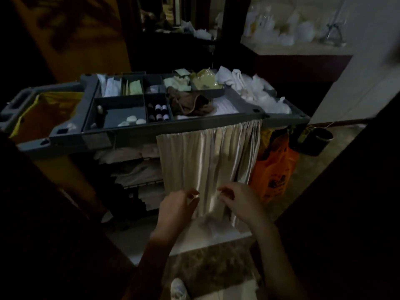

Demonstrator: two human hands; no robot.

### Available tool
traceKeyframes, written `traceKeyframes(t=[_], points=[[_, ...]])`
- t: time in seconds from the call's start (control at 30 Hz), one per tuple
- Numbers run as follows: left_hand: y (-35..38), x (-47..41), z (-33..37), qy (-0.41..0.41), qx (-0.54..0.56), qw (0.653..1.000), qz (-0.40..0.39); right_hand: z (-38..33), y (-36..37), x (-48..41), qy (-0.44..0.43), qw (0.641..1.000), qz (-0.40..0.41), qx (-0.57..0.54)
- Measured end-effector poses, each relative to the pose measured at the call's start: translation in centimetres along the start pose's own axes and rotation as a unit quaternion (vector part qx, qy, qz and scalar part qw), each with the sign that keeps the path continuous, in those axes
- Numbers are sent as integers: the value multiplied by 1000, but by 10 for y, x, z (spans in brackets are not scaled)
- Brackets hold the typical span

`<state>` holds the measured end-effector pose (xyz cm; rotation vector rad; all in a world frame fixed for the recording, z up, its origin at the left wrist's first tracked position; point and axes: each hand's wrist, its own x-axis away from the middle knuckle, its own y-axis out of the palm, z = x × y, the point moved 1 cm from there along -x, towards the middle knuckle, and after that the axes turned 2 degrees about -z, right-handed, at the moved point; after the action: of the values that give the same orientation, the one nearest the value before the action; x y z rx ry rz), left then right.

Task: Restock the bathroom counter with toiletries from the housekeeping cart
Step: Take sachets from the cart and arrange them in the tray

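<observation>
Left hand and right hand low in front of cart curtain, fingers curled; grip unclear, too dark. Bottles in cart's tray. Counter behind cart.

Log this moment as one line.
place: housekeeping cart | left hand: fingers curled before curtain, hold unclear | right hand: same | small bottles: in top tray, untouched

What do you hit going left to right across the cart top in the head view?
Yellow bag → white round pieces in the front-left compartment → small bottles → brown cloth → pile of white cloths → black cup hanging off the cart's right end.
</observation>
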<state>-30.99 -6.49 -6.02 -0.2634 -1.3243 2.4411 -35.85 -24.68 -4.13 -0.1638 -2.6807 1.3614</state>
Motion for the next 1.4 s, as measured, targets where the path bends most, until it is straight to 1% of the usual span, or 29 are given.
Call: traceKeyframes(t=[0.1, 0.2, 0.43, 0.53, 0.6, 0.67, 0.77, 0.93, 1.03, 1.17, 1.3, 1.4], points=[[-15, -50, -3, 4, 4, 1000, 24, -7, -11, -52, -16, 999, 23, 26], [-21, -90, -13, 0, 22, 999, 45, -13, -14, -92, -30, 999, 29, 35], [-17, -146, -38, -16, 86, 995, 44, -14, -1, -165, -38, 999, -2, 18], [-28, -178, -51, -35, 113, 990, 74, -23, -1, -213, -60, 998, -4, 2], [-38, -208, -59, -28, 128, 986, 108, -29, -1, -252, -82, 996, 5, -19], [-52, -244, -63, -21, 120, 984, 132, -36, -1, -292, -98, 994, -2, -44], [-72, -303, -63, -29, 117, 984, 132, -45, -14, -356, -106, 993, -9, -57], [-89, -391, -68, -23, 111, 980, 165, -52, -45, -449, -146, 988, 26, -46], [-92, -429, -71, -34, 112, 976, 183, -50, -53, -488, -153, 988, 24, -30], [-93, -466, -77, -35, 102, 974, 198, -47, -52, -537, -147, 988, 4, -51], [-102, -500, -86, -54, 84, 976, 195, -47, -48, -574, -147, 987, -15, -63], [-105, -536, -90, -67, 92, 973, 202, -42, -45, -598, -140, 988, -22, -64]])
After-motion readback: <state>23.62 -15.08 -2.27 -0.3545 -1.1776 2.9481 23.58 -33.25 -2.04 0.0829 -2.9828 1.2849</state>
